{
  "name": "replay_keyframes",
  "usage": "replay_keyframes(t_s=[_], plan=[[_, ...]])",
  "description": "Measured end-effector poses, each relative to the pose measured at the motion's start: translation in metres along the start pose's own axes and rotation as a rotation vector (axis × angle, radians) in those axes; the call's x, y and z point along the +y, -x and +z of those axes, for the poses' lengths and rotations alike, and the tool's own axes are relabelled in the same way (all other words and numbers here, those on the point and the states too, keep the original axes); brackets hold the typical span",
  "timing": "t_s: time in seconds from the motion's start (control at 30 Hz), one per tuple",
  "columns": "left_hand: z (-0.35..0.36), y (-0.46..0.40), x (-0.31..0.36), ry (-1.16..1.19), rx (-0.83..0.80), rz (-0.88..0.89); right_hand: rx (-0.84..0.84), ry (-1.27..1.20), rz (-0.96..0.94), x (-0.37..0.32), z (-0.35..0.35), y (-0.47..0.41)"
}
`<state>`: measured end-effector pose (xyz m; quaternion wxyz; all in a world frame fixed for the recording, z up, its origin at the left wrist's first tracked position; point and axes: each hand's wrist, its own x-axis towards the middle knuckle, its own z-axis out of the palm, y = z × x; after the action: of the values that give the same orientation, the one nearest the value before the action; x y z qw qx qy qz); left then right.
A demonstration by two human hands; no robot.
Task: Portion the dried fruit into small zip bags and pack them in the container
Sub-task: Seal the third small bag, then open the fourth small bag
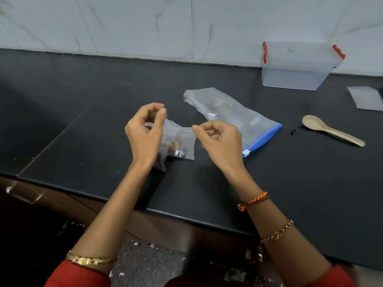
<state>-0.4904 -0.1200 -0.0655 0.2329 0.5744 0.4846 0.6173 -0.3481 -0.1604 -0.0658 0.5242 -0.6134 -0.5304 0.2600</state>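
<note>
- Both hands pinch the top edge of the small zip bag [179, 139], one at each end: left hand [145, 131] on the left corner, right hand [219, 139] on the right corner, fingers closed on the plastic.
- Small zip bag hangs btwn the hands, just above the bench [83, 121], w/ a little dried fruit [173, 145] sunk to the bottom; mouth strip runs left-right, stretched taut btwn the pinches.
- Judgement: seal looks like the step in hand; whether the zip is shut yet can't be told.
- Big zip bag [234, 117] w/ blue slider edge lies flat just behind the right hand, long axis slanting from back-left to front-right.
- Spoon [329, 129] lies farther right, bowl to the left, well apart from both hands.
- Container [296, 65], clear w/ red clips, stands at back right against the wall [145, 23]; appears empty, lid status unclear.
- Container lies away to the right and back, so right hand is the nearer one for packing.
- Flat clear sheet [366, 98] at far right edge, maybe spare bags.
</note>
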Motion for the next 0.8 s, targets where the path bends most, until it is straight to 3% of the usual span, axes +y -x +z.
replay_keyframes(t_s=[0.33,0.63,0.8], plan=[[0.164,0.041,0.077,0.231,-0.313,-0.141,0.166,-0.275,0.108,0.024,-0.159,-0.032],[0.305,0.087,0.119,0.272,-0.473,-0.282,0.477,-0.135,0.303,0.115,-0.307,-0.075],[0.37,0.096,0.121,0.2,-0.502,-0.346,0.583,-0.165,0.369,0.156,-0.351,-0.105]])
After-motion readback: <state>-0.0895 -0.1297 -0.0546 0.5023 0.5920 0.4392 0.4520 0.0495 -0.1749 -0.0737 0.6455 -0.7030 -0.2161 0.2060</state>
